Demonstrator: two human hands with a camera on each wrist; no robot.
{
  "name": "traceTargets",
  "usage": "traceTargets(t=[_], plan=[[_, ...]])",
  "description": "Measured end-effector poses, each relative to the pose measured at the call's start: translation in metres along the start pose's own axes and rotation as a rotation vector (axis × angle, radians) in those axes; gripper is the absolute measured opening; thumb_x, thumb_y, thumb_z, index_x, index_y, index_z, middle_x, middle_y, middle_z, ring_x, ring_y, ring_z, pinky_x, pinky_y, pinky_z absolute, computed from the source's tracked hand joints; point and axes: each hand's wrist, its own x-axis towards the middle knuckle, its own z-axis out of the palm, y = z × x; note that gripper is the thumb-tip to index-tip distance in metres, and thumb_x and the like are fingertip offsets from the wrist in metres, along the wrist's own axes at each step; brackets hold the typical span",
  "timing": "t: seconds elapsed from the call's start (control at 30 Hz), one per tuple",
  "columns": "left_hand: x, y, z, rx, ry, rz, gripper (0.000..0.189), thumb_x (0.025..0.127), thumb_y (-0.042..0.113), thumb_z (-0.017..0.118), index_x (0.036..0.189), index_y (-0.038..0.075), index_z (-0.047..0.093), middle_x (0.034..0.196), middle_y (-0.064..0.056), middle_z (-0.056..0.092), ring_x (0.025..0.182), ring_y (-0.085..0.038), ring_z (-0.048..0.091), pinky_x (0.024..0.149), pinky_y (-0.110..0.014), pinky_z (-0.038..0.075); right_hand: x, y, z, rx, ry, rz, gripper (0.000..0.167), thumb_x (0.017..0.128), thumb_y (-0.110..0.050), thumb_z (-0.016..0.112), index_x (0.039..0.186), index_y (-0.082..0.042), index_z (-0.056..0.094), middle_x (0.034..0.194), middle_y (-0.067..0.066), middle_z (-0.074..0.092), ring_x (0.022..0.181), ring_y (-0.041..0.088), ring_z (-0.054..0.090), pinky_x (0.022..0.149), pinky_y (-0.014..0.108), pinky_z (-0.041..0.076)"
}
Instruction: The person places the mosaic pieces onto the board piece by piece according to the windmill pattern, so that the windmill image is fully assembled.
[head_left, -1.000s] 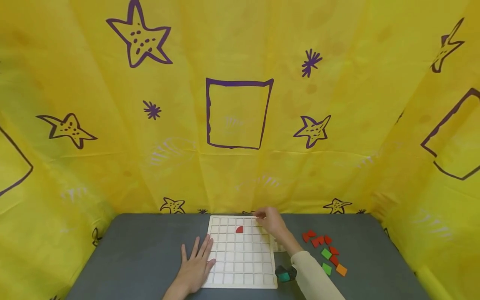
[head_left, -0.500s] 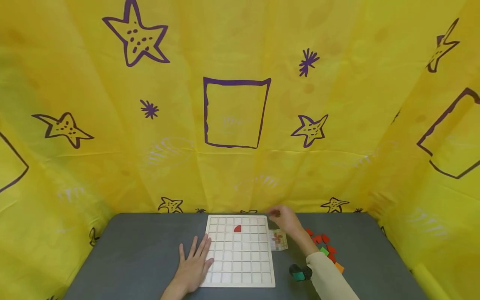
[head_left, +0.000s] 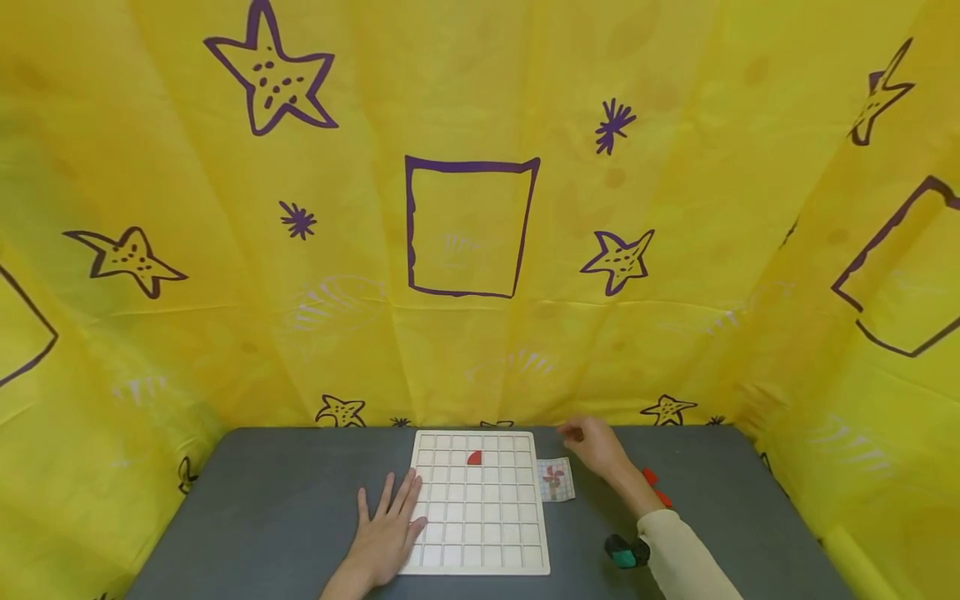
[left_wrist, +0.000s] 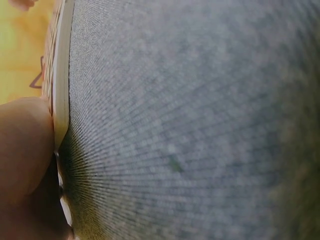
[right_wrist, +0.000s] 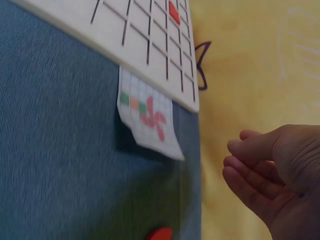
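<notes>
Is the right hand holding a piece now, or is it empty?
Empty: in the right wrist view the right hand shows loosely curled fingers with nothing between them, hovering off the grid board.

- The grid board (head_left: 480, 500) lies on the table (head_left: 262, 508), near its middle.
- One quarter-round piece (head_left: 475, 457) sits in a cell in the board's far rows.
- A small pattern card (head_left: 556, 480) lies just beside the board's right edge.
- The left hand (head_left: 386, 533) rests flat at the board's near left edge, touching it.
- The right hand (head_left: 596, 446) is above the table, beyond the card, to its right.
- Loose pieces (head_left: 654, 486) lie right of the right forearm.
- A patterned backdrop (head_left: 472, 225) rises behind the table.
</notes>
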Motion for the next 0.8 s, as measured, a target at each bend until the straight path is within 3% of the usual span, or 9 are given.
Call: traceTargets(t=[0.53, 0.8], plan=[[-0.002, 0.001, 0.000, -0.016, 0.036, 0.023, 0.060, 0.103, 0.039, 0.046, 0.152, 0.007, 0.034, 0.160, -0.011, 0.026, 0.145, -0.043, 0.018, 0.105, -0.075, -0.001, -0.029, 0.032, -0.021, -0.101, -0.018, 0.102, 0.021, 0.078, 0.008, 0.075, 0.098, 0.001, 0.074, 0.091, 0.010, 0.072, 0.082, 0.027, 0.067, 0.072, 0.041, 0.056], [-0.003, -0.002, 0.003, -0.016, 0.080, 0.054, 0.059, 0.103, 0.038, 0.046, 0.151, 0.007, 0.033, 0.160, -0.009, 0.025, 0.144, -0.044, 0.019, 0.104, -0.077, -0.001, -0.039, 0.046, -0.032, -0.133, -0.067, 0.111, 0.022, 0.075, 0.007, 0.078, 0.096, 0.003, 0.074, 0.092, 0.013, 0.072, 0.083, 0.030, 0.067, 0.072, 0.043, 0.056]])
